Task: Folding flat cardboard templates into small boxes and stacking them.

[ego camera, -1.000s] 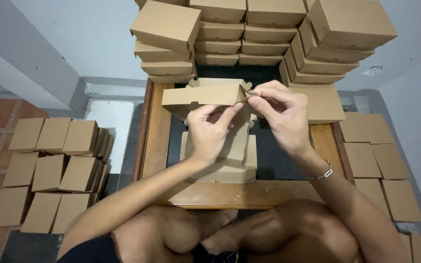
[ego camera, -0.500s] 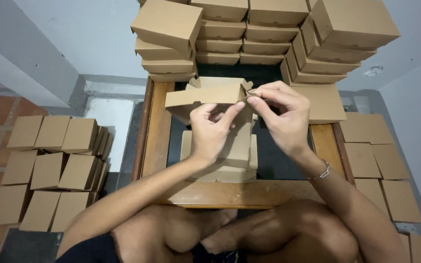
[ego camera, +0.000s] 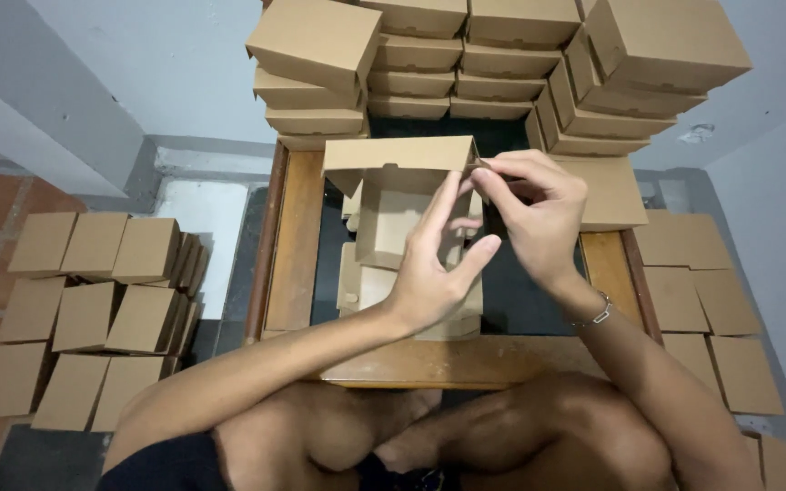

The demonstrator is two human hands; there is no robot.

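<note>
Wooden tabletop (ego camera: 295, 264), finished cardboard boxes (ego camera: 466, 64) stacked beyond.
Right hand (ego camera: 539, 214) fingers pinch half-folded box (ego camera: 398, 195) flap; left hand (ego camera: 429, 268) open, steadying; flat blanks (ego camera: 366, 286) remain beneath.

Folded brown boxes (ego camera: 520, 55) stacked behind a wooden table (ego camera: 288, 245); more boxes (ego camera: 93, 309) on the floor
</note>
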